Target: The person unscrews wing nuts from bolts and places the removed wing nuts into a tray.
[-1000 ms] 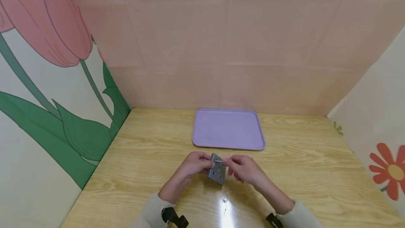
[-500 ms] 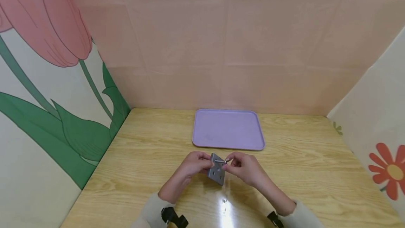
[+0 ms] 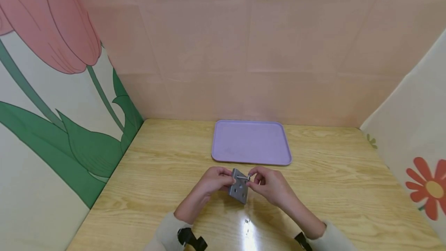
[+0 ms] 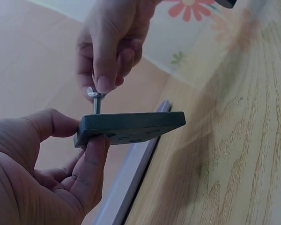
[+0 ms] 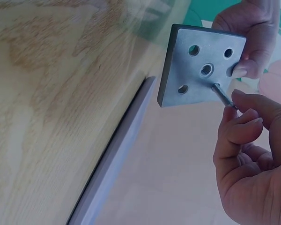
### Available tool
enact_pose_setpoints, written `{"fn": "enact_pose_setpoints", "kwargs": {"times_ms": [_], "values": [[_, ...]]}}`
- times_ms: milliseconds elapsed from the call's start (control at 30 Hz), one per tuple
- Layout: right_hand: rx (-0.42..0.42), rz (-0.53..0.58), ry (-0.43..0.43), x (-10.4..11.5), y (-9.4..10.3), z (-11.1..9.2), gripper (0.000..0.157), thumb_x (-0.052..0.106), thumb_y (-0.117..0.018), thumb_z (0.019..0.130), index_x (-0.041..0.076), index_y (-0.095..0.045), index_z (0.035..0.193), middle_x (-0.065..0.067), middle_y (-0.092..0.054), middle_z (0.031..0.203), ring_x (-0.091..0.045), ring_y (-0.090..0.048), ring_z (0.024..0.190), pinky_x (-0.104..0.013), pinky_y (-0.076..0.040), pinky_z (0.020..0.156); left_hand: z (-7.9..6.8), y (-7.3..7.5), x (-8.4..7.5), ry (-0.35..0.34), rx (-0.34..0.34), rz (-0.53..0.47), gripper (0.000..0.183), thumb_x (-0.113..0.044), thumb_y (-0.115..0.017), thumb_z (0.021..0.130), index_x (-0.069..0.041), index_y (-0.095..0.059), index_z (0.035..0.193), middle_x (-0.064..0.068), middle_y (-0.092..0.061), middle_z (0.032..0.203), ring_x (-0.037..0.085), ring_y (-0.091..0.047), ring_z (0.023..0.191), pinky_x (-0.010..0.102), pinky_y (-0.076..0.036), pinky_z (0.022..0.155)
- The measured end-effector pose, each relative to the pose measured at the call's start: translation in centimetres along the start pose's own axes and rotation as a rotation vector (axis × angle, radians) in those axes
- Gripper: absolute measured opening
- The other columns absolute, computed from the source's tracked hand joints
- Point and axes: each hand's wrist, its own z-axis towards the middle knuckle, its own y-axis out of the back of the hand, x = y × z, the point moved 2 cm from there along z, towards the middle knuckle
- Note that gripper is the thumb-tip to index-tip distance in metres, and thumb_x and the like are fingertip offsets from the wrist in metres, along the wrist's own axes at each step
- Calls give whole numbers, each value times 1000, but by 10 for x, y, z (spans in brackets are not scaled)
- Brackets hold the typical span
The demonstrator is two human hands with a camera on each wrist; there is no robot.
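A square grey metal plate (image 5: 199,56) with several holes is held up off the table, tilted. My left hand (image 3: 216,180) grips it by one edge between thumb and fingers. A silver wing screw (image 4: 96,104) stands in a corner hole of the plate, most of its shank showing. Thumb and forefinger of my right hand (image 3: 268,185) pinch its winged head, partly covering it. From the right wrist view, the screw's tip sits in the hole, and a larger threaded hole lies at the plate's centre.
A shallow purple tray (image 3: 251,142) lies on the wooden table (image 3: 167,165) just beyond my hands, close to the back wall. Flower-printed sheets stand on the left and right sides. Black straps (image 3: 191,238) circle both wrists.
My right fingers have loosened, turned and taken hold of the screw's head again, which shows more than a second ago. The plate and left hand have stayed in place.
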Motion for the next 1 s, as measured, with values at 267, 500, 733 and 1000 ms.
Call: {"fn": "enact_pose_setpoints", "kwargs": {"times_ms": [267, 500, 733, 1000], "values": [[-17, -23, 4, 1, 0, 0, 17, 15, -81, 85, 16, -70, 99, 13, -58, 68, -2, -49, 54, -22, -42, 49, -1, 0, -1, -8, -4, 5, 26, -3, -71, 82, 10, -67, 105, 9, -72, 87, 16, -68, 74, 33, -62, 70], [-47, -36, 30, 2, 0, 0, 18, 12, -82, 83, 16, -71, 96, 11, -59, 73, -2, -48, 55, -22, -42, 50, -1, 0, -2, -4, -4, -2, 25, -2, -72, 82, 10, -67, 103, 9, -72, 86, 15, -68, 72, 33, -62, 70], [-61, -33, 20, 3, 1, 0, 12, 20, -80, 87, 17, -72, 95, 9, -59, 76, -3, -49, 60, -22, -43, 53, -2, 0, -3, -1, -6, 1, 24, -3, -72, 82, 9, -67, 102, 9, -72, 86, 16, -68, 73, 33, -62, 70], [42, 276, -287, -3, 0, 3, 51, 52, -49, 103, 6, -72, 103, -3, -64, 77, -13, -51, 51, -26, -41, 45, -2, -1, -3, -1, -10, 7, 25, -3, -73, 81, 9, -67, 102, 9, -72, 86, 16, -68, 74, 33, -61, 70]]}}
